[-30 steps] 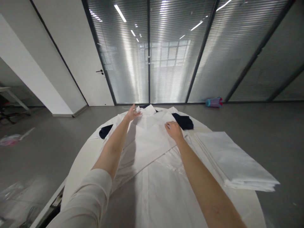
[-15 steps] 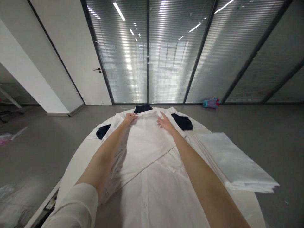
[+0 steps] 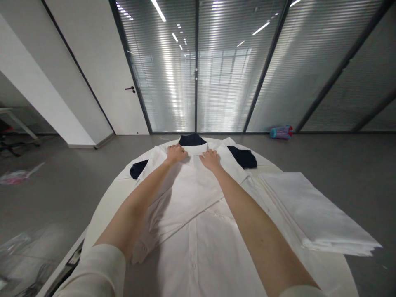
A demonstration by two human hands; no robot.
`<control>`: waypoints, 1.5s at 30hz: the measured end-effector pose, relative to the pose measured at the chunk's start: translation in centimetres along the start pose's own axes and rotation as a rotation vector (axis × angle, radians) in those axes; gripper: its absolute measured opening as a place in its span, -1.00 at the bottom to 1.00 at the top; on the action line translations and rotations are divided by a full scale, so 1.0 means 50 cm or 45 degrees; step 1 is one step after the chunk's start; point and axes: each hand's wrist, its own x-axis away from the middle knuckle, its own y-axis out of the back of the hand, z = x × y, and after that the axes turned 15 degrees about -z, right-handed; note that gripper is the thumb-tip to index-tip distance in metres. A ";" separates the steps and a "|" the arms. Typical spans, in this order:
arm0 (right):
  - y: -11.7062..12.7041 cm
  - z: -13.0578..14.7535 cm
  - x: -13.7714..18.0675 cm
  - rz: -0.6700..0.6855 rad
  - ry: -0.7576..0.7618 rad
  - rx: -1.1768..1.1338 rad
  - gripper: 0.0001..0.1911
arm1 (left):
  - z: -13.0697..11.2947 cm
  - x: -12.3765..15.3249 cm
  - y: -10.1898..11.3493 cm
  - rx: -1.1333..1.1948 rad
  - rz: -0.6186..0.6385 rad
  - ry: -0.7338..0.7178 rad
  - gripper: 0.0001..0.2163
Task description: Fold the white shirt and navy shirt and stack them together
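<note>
A white button-up shirt (image 3: pixel 193 231) lies spread on a round table, its collar at the far end and its sleeves folded across the front. My left hand (image 3: pixel 177 153) is closed on the left side of the collar, fingers curled over the fabric. On the collar's right side, my right hand (image 3: pixel 210 159) is closed on the cloth with its fingertips bent inward. A dark navy cloth (image 3: pixel 192 139) shows just beyond the collar. More dark fabric (image 3: pixel 243 156) sticks out by the right shoulder.
A folded white cloth stack (image 3: pixel 318 210) overhangs the right side of the white round table (image 3: pixel 107 204). Another dark piece (image 3: pixel 138 169) lies at the left. On the floor, a blue and pink basket (image 3: pixel 281 132) rests by the glass partition (image 3: pixel 222 90).
My right hand has gone from spread fingers to closed on the collar. My left hand has shifted slightly right along it, and the collar now lies flatter and more visible.
</note>
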 end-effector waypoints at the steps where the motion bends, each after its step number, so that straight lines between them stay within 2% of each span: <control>1: -0.001 0.004 0.004 -0.029 0.038 0.058 -0.55 | -0.013 0.011 -0.002 -0.080 -0.028 -0.053 -0.83; 4: -0.003 0.022 0.004 -0.093 0.175 0.173 -0.47 | -0.040 0.041 -0.008 -0.374 -0.009 -0.259 -0.73; 6: -0.003 0.031 0.000 -0.066 0.219 0.168 -0.46 | -0.040 0.053 -0.009 -0.500 0.061 -0.317 -0.72; 11: -0.004 0.036 0.002 -0.014 0.189 0.187 -0.50 | -0.003 0.052 -0.006 -0.503 0.146 -0.270 -0.67; 17: -0.007 0.041 -0.009 -0.017 0.249 0.208 -0.49 | 0.002 0.042 -0.016 -0.508 0.095 -0.243 -0.67; 20: -0.022 0.051 -0.017 -0.113 0.316 0.193 -0.46 | -0.005 0.045 -0.025 -0.464 0.082 -0.330 -0.64; 22: -0.037 0.055 -0.020 -0.141 0.372 0.178 -0.38 | -0.003 0.046 -0.030 -0.418 0.136 -0.409 -0.60; 25: -0.056 0.051 -0.022 0.059 0.345 0.178 -0.23 | 0.009 0.047 -0.038 -0.400 0.234 -0.423 -0.53; 28: -0.062 0.035 -0.026 0.236 0.204 0.200 -0.10 | 0.021 0.046 -0.043 -0.416 0.284 -0.365 -0.51; 31: -0.062 0.020 -0.030 0.265 0.077 0.229 0.00 | 0.027 0.045 -0.043 -0.433 0.312 -0.279 -0.48; 34: -0.057 0.010 -0.038 0.258 0.065 0.180 0.00 | 0.030 0.041 -0.035 -0.424 0.343 -0.223 -0.46; 37: -0.024 -0.012 -0.065 0.278 0.083 0.000 -0.16 | 0.023 0.036 -0.014 -0.392 0.331 -0.240 -0.49; 40: 0.052 -0.067 -0.099 0.280 0.056 -0.089 -0.45 | -0.019 0.037 0.009 -0.350 0.237 -0.286 -0.62; 42: 0.114 -0.117 -0.110 0.262 -0.018 -0.074 -0.55 | -0.078 0.054 0.016 -0.292 0.207 -0.351 -0.65; 45: 0.199 -0.185 -0.093 0.268 -0.139 -0.067 -0.62 | -0.210 0.126 0.011 -0.091 0.388 -0.658 -0.74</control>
